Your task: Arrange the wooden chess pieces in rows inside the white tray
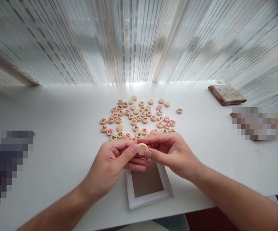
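Blank-faced disc (pixel 142 149) sits pinched between fingers of left hand (pixel 114 157) and right hand (pixel 177 154); light rim grip best prevents slipping.

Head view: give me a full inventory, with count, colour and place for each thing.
Held piece: one, pale wood, between both hands
Loose round pieces: dozens, pale wood, red-marked, black-marked or plain, beyond the hands
Shallow tray: one, white rim, brown-grey inside, below the hands
Table: one, white, under everything
Box: one, brown with pale top, far right
Pixelated items: two, dark at left, brown-grey at right
Striped curtain: pale, count unclear, behind the table
Floor: dark red, lower right
Left hand: one, bare, fingers on held piece
Right hand: one, bare, likewise
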